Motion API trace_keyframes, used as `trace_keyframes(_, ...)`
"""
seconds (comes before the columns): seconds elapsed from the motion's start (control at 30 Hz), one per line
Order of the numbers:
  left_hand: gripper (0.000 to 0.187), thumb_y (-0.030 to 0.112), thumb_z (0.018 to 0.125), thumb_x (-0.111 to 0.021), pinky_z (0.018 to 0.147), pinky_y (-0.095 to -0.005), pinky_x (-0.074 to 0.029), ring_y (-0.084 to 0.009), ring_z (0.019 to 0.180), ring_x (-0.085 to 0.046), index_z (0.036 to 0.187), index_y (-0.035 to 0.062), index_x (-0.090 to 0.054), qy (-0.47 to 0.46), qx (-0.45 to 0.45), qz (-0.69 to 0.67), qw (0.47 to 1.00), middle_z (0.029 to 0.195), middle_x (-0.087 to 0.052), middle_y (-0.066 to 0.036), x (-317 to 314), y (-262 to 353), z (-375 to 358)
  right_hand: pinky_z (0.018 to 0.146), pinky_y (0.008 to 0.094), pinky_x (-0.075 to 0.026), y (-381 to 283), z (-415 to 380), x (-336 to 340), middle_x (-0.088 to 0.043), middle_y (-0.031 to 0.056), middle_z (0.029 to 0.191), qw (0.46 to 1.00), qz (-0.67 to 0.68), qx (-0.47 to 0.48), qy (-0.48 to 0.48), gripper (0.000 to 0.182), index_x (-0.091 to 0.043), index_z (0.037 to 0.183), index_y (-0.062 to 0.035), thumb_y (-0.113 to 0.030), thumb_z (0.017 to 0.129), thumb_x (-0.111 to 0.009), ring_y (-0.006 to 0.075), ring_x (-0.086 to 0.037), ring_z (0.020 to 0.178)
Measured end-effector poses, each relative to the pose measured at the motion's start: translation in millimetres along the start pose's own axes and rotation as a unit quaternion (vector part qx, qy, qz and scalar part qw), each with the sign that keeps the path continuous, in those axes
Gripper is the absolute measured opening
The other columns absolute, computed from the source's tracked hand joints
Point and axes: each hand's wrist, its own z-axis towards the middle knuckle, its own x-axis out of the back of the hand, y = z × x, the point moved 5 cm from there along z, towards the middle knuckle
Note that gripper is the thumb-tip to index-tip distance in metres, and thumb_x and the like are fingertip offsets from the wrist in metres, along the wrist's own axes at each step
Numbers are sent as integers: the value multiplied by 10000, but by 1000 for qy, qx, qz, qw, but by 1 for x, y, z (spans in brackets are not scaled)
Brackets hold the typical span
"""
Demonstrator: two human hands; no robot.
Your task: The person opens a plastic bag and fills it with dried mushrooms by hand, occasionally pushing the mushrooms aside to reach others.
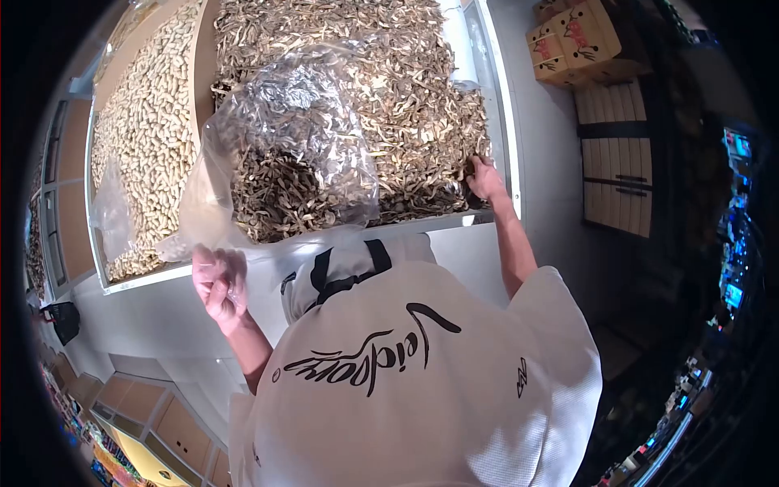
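A large clear plastic bag (296, 105) lies with its mouth toward me over a heap of dried brown strips (406, 97), and some of the strips sit inside it. My left hand (221, 284) is closed on the bag's near left edge, just outside the bin's front rim. At the heap's right front corner, my right hand (485, 180) touches the dried strips. Its fingertips are partly hidden among them, so whether it holds any does not show.
Peanuts in shells (150, 122) fill the left compartment, behind a brown divider (204, 65). The bin's white rim (507, 105) runs along the right side. Cardboard boxes (580, 40) stand at the upper right, above slatted wooden cabinets (613, 162).
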Motion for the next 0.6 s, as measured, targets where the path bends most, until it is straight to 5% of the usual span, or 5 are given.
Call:
trace_keyframes(0.13,320,82,838,-748,492,-210,-310,-90,469,-421,1059,64,-517,-7,-1,8,1000,664,-490,22,-3,4,-8,1021,449,-467,-11,-15,45,-601,257,1231,996,63,-58,-29,582,-536,1345,-116,-176,778,-652,389,-582,1159)
trace_keyframes(0.27,332,89,836,-750,517,-224,-300,-90,482,-423,1068,64,-514,-11,8,14,1000,661,-483,25,-5,2,-12,1137,444,-362,-16,14,51,-323,255,1521,996,88,-31,13,951,-362,1499,-197,-394,697,-833,405,-374,1384)
trace_keyframes(0.37,336,95,831,-753,541,-232,-300,-89,490,-420,1058,68,-506,-17,17,19,1000,662,-480,28,-7,4,-14,1178,462,-298,-21,23,33,-58,219,1614,990,21,-84,-110,1207,-217,1553,-231,-485,589,-896,443,-202,1453)
trace_keyframes(0.47,353,104,817,-765,583,-243,-291,-75,531,-383,1024,93,-479,-6,12,31,999,668,-453,47,-5,12,-19,1182,536,-249,4,34,-4,-34,249,1608,987,13,-84,-139,1289,-145,1565,-223,-578,564,-876,459,-114,1469)
trace_keyframes(0.6,371,103,803,-773,606,-256,-272,-66,571,-364,1005,109,-462,18,8,29,999,669,-433,62,2,13,-28,1158,489,-323,5,32,-5,-235,288,1534,989,7,-75,-124,1147,-291,1512,-181,-529,586,-871,475,-306,1393)
